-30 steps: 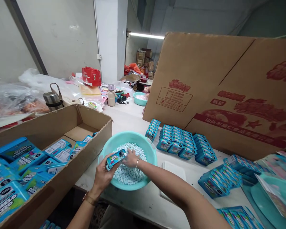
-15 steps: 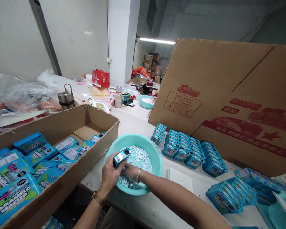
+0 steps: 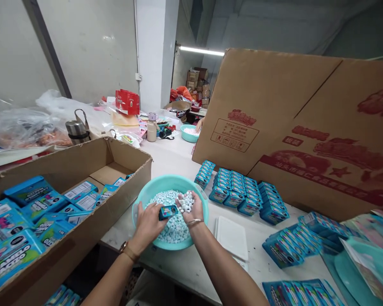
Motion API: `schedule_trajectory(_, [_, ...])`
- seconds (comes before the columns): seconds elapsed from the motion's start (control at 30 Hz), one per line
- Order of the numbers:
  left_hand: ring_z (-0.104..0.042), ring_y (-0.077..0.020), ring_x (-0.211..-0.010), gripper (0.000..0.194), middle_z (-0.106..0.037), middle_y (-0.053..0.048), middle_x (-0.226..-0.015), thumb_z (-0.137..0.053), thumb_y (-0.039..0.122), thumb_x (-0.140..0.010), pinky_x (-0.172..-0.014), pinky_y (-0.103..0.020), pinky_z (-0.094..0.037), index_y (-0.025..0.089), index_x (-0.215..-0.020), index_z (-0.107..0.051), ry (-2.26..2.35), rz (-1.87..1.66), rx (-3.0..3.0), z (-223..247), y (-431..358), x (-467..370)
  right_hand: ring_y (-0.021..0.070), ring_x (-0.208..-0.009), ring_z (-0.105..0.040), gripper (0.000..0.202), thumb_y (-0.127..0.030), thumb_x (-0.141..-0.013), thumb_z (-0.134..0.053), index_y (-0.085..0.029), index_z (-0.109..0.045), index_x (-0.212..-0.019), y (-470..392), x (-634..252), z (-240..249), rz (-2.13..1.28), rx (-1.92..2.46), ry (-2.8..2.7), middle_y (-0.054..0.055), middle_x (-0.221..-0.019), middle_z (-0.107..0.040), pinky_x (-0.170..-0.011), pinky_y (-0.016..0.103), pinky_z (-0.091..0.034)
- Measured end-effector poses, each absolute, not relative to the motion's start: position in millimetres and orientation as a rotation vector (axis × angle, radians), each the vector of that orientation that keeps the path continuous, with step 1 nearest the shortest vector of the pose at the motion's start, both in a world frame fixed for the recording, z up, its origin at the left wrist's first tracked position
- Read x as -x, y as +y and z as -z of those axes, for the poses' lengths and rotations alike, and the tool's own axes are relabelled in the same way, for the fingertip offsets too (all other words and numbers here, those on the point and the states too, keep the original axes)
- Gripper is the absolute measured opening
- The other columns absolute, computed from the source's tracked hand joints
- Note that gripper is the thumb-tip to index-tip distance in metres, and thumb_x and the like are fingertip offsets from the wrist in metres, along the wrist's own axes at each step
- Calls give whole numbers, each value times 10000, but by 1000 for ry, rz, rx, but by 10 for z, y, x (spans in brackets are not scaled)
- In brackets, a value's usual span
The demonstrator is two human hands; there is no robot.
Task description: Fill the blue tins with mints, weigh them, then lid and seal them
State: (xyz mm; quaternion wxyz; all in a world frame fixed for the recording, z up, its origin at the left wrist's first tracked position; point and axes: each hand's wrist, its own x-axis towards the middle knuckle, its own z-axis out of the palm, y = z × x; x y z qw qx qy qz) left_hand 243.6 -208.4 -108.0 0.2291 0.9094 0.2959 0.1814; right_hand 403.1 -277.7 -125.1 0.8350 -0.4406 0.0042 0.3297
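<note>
A turquoise basin [image 3: 204, 214] of small pale blue and white candies [image 3: 175, 229] stands on the table. Over its left side my left hand [image 3: 150, 223] grips a small blue tin [image 3: 168, 212], tilted with its opening toward the right. Cupped palm up over the basin's right side, my right hand [image 3: 196, 208] holds a heap of candies [image 3: 186, 201] close beside the tin's opening. Many blue packs [image 3: 47, 204] lie in an open cardboard box [image 3: 127, 187] to the left.
Rows of blue packs [image 3: 234, 191] stand at the right, before a large upright cardboard sheet [image 3: 242, 93]. White lids [image 3: 232, 238] lie right of the basin. Turquoise basins [image 3: 354, 272] sit at the far right. Another person's hand [image 3: 199, 124] shows by a distant basin [image 3: 189, 138].
My right hand has come up out of the candies, turned palm up and full. The tin in my left hand has tilted to the right. The whole view has shifted slightly.
</note>
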Motion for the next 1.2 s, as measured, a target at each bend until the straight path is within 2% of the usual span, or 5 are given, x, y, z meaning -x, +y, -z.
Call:
schedule_trajectory(0.17, [-636, -328, -1068, 229, -728, -101, -1028, -665, 325, -781, -1159, -598, -91, 213, -980, -678, 776, -480, -2524, 1078, -2225, -2526, 138, -530, -609, 174, -347, -716, -643, -214, -542, -766, -2738, -3839, 1160, -558, 819, 56, -73, -562, -542, -600, 295, -548])
schedule_trajectory(0.47, [-624, -348, -1094, 270, -720, -123, -1069, -642, 335, -813, -1140, -629, -100, 211, -1052, -665, 750, -455, -2619, 952, -2213, -2521, 130, -482, -576, 204, -375, -688, -646, -205, -538, -719, -2643, -3785, 1065, -469, 992, -26, -84, -526, -509, -471, 237, -406])
schedule_trajectory(0.63, [-627, -359, -1089, 351, -722, -140, -1058, -614, 336, -825, -1113, -638, -164, 180, -1137, -649, 799, -364, -2653, 1002, -2183, -2597, 122, -468, -561, 208, -384, -684, -624, -200, -529, -667, -2590, -3809, 1139, -445, 1029, -24, -96, -483, -465, -512, 239, -421])
schedule_trajectory(1.07, [-625, -332, -1087, 353, -732, -124, -1059, -634, 329, -791, -1103, -595, -198, 205, -1119, -673, 821, -320, -2568, 1002, -2093, -2610, 109, -428, -502, 209, -370, -653, -642, -204, -522, -608, -2539, -3832, 1181, -454, 1032, -28, -102, -443, -441, -521, 256, -435])
schedule_trajectory(1.2, [-642, -331, -1059, 333, -747, -103, -1033, -656, 348, -777, -1088, -561, -243, 216, -1082, -688, 815, -339, -2480, 965, -2072, -2605, 117, -463, -545, 222, -382, -646, -658, -199, -533, -635, -2544, -3859, 1138, -458, 1002, -25, -100, -460, -451, -531, 248, -436])
